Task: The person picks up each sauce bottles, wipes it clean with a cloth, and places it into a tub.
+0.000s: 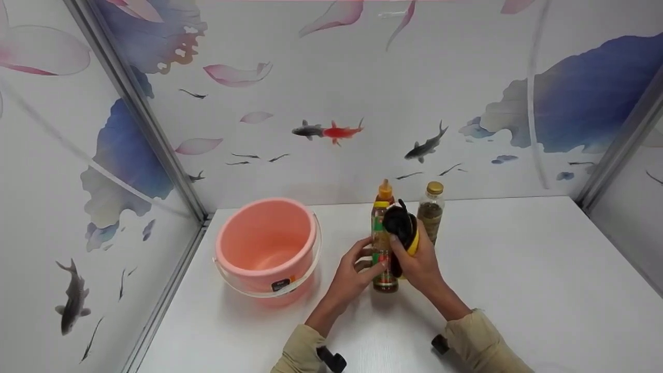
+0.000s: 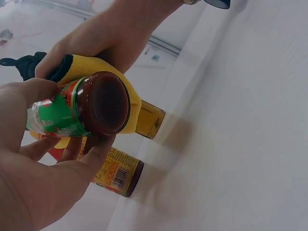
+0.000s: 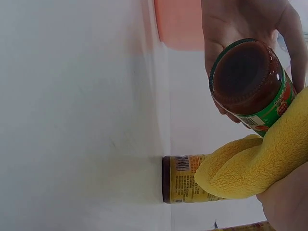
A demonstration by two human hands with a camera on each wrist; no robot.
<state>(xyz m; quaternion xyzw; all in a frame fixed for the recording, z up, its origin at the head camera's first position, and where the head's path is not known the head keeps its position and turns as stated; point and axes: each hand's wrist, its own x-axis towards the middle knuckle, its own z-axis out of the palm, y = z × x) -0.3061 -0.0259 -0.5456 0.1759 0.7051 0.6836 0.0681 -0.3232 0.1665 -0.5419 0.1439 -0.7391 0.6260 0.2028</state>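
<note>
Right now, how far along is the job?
Done: the yellow cloth and green-labelled bottle are off the table. In hand: the left hand holds the bottle; the right hand holds the cloth against it, apparently wiping. Left: probably setting it down. The orange-capped bottle and gold-capped bottle stand behind, whether wiped unclear.

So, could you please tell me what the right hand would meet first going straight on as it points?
Probably the green-labelled bottle in the left hand; the right hand holds a yellow cloth that may touch it; depth is unclear.
</note>
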